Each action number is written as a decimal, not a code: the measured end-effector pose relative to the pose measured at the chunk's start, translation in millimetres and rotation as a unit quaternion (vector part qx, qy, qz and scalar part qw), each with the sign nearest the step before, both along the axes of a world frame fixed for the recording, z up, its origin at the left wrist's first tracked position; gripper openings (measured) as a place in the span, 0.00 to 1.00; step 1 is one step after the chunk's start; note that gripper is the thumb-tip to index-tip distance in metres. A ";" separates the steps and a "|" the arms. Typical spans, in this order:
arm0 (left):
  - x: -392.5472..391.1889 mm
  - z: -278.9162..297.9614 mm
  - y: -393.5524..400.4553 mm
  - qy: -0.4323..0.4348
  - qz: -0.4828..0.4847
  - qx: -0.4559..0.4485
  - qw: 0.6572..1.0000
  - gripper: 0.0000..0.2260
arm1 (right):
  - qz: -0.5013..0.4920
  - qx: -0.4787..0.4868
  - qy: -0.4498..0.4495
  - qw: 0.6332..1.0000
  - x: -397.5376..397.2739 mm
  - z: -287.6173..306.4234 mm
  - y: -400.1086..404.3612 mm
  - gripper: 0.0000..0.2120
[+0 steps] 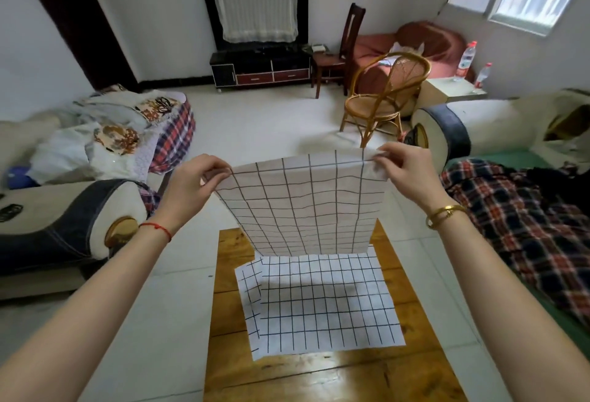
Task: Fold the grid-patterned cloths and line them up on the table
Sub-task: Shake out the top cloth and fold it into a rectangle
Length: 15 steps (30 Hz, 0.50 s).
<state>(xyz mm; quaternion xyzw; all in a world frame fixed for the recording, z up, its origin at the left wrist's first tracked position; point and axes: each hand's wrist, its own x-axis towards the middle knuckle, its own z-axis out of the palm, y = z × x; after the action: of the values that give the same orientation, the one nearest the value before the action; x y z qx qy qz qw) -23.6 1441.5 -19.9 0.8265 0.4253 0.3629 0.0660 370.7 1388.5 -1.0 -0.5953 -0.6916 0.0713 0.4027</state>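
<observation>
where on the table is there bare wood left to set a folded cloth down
Most bare wood on the table is the near strip below the flat grid cloth. Narrower strips run along its left and right edges. The middle and far end are crowded: the flat cloth covers them, and the lifted cloth, pinched by left hand and right hand, hangs there.

A wooden table (pixel 230 366) fills the lower centre; a grid cloth's (pixel 322 302) lower half lies flat on it.
</observation>
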 end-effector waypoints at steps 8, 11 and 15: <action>-15.8 48.4 -27.8 0.005 -0.017 0.039 0.999 0.07 | 0.053 0.014 0.010 0.998 0.8 32.7 -16.2 0.04; -22.7 58.8 -34.5 0.000 -0.016 0.039 0.999 0.11 | 0.070 -0.001 0.042 0.997 -3.5 39.7 -20.9 0.07; -31.9 66.7 -40.5 -0.010 -0.021 -0.005 1.000 0.10 | 0.111 -0.041 0.074 0.990 -6.0 47.6 -25.4 0.08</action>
<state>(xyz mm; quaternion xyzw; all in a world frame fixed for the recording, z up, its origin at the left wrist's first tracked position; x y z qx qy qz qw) -55.5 1401.0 46.8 0.8312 0.4086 0.3680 0.0819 364.7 1363.1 46.6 -0.5238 -0.7181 0.1882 0.4178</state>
